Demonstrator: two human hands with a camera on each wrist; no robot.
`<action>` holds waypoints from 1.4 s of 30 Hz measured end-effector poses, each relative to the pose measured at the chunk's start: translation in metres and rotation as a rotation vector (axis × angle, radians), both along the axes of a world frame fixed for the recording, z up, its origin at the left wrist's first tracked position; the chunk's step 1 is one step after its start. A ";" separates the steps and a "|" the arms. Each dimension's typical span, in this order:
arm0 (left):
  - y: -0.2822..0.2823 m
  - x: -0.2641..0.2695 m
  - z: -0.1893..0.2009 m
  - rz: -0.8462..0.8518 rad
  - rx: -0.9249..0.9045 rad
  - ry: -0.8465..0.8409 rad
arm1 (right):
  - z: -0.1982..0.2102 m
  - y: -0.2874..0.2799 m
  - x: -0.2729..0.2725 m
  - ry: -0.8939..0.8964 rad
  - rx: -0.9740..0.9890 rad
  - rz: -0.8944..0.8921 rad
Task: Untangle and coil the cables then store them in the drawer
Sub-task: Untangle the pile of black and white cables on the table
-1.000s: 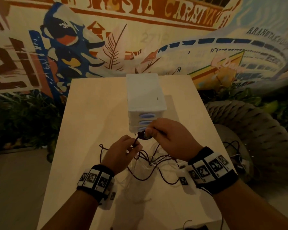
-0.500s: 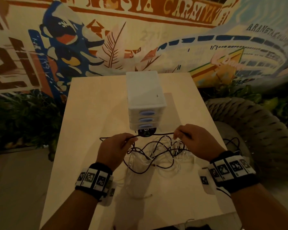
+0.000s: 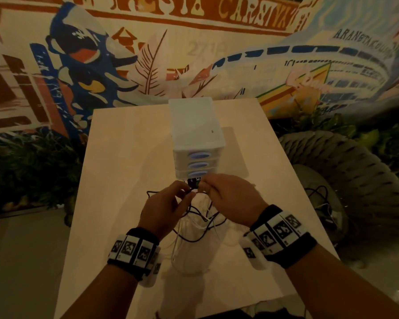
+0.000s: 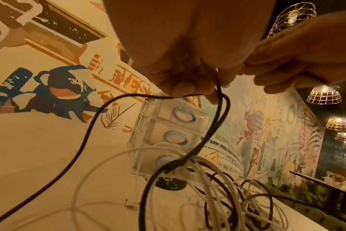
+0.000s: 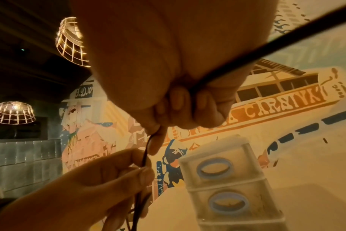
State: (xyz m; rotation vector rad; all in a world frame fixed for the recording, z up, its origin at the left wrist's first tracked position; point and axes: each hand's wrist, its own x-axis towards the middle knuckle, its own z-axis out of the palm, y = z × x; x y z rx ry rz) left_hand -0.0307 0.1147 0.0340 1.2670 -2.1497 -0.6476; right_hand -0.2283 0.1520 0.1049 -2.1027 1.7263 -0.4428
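Note:
A tangle of black cable [image 3: 195,239] and thin white cables [image 3: 189,226] lies on the pale table [image 3: 124,157] in front of a small white drawer unit [image 3: 197,143], whose three drawers are closed. My left hand [image 3: 187,193] pinches loops of the black cable [image 4: 207,132] above the pile. My right hand [image 3: 203,187], close beside it, grips the same black cable [image 5: 267,50], which runs through its fist and down to the left hand's fingers [image 5: 140,173]. The white cables [image 4: 207,171] hang slack below.
A small black round device [image 3: 194,181] sits at the foot of the drawer unit. A woven chair [image 3: 355,180] with more cable on its seat stands right of the table. A mural wall is behind and plants are at the left.
One second ago the hands were close together. Half a second ago they were spread wide with the black cable stretched between them. Now they have come together again in front of the drawers.

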 end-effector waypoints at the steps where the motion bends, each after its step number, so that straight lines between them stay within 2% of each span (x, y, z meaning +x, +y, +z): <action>1: 0.002 0.000 -0.002 0.001 0.028 0.011 | 0.003 0.000 -0.001 0.023 -0.016 0.026; 5: -0.001 -0.002 -0.017 0.000 0.118 -0.073 | 0.022 -0.004 0.003 -0.021 -0.132 0.102; 8: -0.003 0.003 -0.029 -0.009 0.177 -0.119 | 0.038 -0.012 -0.001 -0.110 -0.200 0.038; 11: -0.005 0.013 -0.034 0.055 0.197 -0.043 | 0.047 -0.017 -0.016 -0.164 -0.249 -0.015; 16: -0.011 0.021 -0.029 0.175 0.183 -0.032 | 0.035 -0.016 -0.062 -0.252 -0.300 -0.212; 19: -0.014 0.022 -0.022 0.186 0.075 0.065 | 0.009 -0.013 -0.090 -0.186 -0.230 -0.264; 22: -0.016 0.022 -0.013 0.139 -0.026 0.147 | -0.025 -0.005 -0.113 -0.099 -0.015 -0.268; 24: -0.017 0.018 -0.007 0.095 -0.082 0.147 | -0.042 0.002 -0.118 -0.061 0.141 -0.270; 26: -0.018 0.014 -0.003 0.065 -0.136 0.126 | -0.050 0.007 -0.114 -0.057 0.193 -0.277; 28: -0.019 0.010 -0.002 0.051 -0.169 0.095 | -0.046 0.009 -0.098 -0.128 0.102 -0.232; 30: -0.018 0.005 0.000 0.029 -0.199 0.055 | -0.035 0.008 -0.069 -0.194 0.005 -0.112; 32: -0.016 0.000 0.003 -0.007 -0.236 0.018 | -0.025 0.004 -0.034 -0.184 0.014 0.012; 35: -0.015 -0.003 0.006 0.006 -0.200 -0.008 | -0.018 -0.004 0.002 -0.181 0.064 0.074; 38: -0.017 0.007 -0.002 0.059 -0.083 -0.046 | -0.009 -0.007 0.003 -0.183 -0.041 0.087; 42: -0.015 0.015 -0.018 0.033 0.021 -0.059 | 0.009 -0.007 -0.012 -0.166 -0.045 0.156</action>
